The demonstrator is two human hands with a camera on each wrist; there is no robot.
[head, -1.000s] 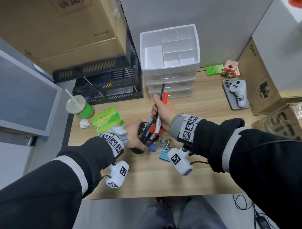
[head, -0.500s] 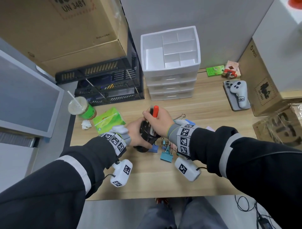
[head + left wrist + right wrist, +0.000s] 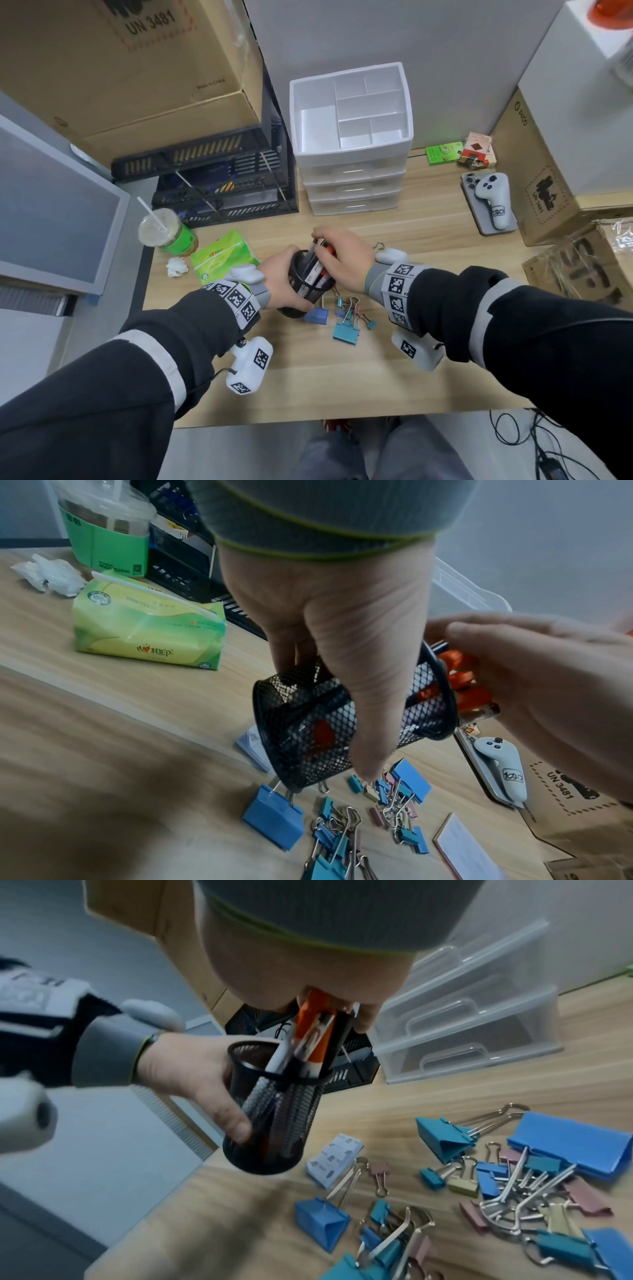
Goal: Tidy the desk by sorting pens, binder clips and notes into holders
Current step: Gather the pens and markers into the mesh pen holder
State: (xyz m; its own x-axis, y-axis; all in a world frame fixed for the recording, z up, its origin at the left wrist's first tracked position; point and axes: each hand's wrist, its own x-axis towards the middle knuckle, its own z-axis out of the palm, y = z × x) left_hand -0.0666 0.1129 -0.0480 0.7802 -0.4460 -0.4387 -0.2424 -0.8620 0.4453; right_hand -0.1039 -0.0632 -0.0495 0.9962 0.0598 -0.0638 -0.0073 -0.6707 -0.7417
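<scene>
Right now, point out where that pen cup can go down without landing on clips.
Bare wood lies between the white drawer unit and the hands, and along the near desk edge. It is crowded right of the mesh cup, where binder clips lie heaped.

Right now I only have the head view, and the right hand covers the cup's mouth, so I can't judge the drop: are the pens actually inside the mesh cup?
Observer: Yes. The right wrist view shows the pens reaching down inside the mesh cup, with the right hand gripping their tops.
Operator: Any notes I can't see?
Observer: A small white card stack lies on the desk beside the cup's base.
Operator: Anything under my right arm?
Observer: The left wrist view shows an orange-edged pad lying flat just past the binder clips.
</scene>
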